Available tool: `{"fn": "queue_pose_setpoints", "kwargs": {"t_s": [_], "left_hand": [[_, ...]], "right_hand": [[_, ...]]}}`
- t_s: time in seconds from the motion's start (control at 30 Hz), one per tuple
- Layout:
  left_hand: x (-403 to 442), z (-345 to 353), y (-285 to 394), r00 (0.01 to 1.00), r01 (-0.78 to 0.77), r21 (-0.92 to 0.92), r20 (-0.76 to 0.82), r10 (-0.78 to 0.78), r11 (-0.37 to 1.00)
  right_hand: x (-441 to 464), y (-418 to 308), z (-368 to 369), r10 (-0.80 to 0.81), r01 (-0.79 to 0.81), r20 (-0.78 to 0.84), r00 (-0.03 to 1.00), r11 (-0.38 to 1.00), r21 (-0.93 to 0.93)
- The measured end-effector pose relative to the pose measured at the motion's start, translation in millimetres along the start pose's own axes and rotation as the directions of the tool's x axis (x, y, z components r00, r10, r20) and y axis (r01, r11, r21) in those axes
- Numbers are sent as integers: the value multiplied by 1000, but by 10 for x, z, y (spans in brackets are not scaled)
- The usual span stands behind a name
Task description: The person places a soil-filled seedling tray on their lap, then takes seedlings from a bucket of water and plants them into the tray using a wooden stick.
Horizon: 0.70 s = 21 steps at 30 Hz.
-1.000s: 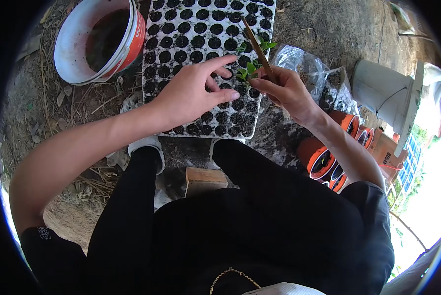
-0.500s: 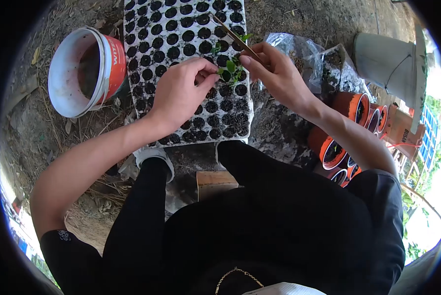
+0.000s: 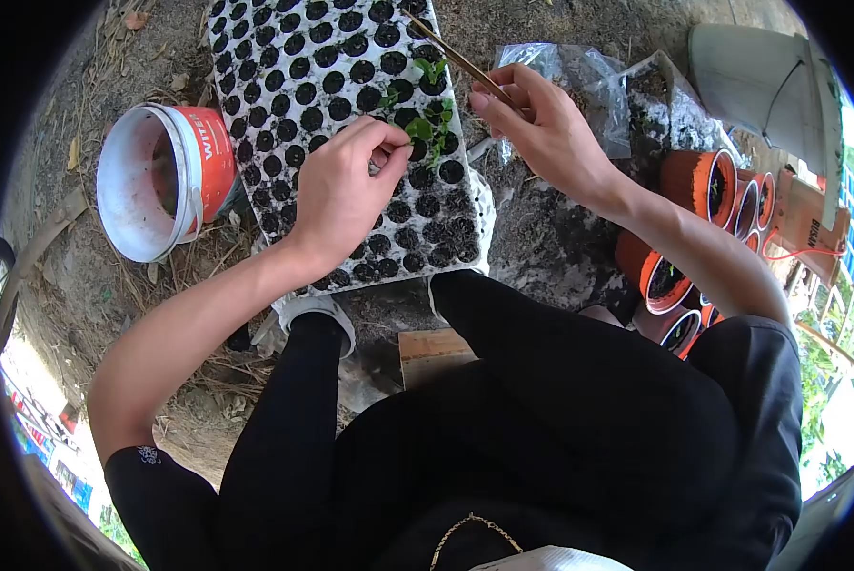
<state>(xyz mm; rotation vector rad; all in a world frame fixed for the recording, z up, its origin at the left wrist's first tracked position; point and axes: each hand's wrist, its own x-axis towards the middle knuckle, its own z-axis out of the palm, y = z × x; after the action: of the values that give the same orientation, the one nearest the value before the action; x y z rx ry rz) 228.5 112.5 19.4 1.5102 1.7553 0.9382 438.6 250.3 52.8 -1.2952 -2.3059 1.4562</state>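
Observation:
A white seedling tray (image 3: pixel 298 249) with rows of round, soil-filled cells lies in front of me. My left hand (image 3: pixel 351 181) is over its right half, thumb and forefinger pinched at the edge of a small green seedling (image 3: pixel 419 129). More leafy seedlings (image 3: pixel 436 119) lie loosely along the tray's right side, beside those fingertips. In my right hand (image 3: pixel 546 128), just off the right edge, is a thin wooden stick (image 3: pixel 460 61). It slants up and left over the tray, its tip near the far cells. My left hand partly covers the middle cells.
On the left a white and red bucket (image 3: pixel 197 157) lies tipped, its mouth toward me. Clear plastic bags (image 3: pixel 579 90) sit beyond my right hand. Orange-brown pots (image 3: pixel 679 186) stand at the right, near a grey bucket (image 3: pixel 746 90). A wooden block (image 3: pixel 432 354) is between my legs.
The view has shifted and turned slightly, so the tray appears more tilted. My right hand, still with the stick, has drawn a little away from the seedlings; my left hand stays pinched beside them.

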Motion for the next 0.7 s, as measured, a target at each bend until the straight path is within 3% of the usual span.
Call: {"fn": "queue_pose_setpoints", "kwargs": {"t_s": [0.3,0.7], "left_hand": [[8,24,0,997,-77,-43,-1,77,996],[7,103,48,999,33,-95,12,-32,995]], "right_hand": [[13,83,-17,-25,25,-21,999,1000,-10],[4,90,-4,-19,19,-27,999,1000,0]]}}
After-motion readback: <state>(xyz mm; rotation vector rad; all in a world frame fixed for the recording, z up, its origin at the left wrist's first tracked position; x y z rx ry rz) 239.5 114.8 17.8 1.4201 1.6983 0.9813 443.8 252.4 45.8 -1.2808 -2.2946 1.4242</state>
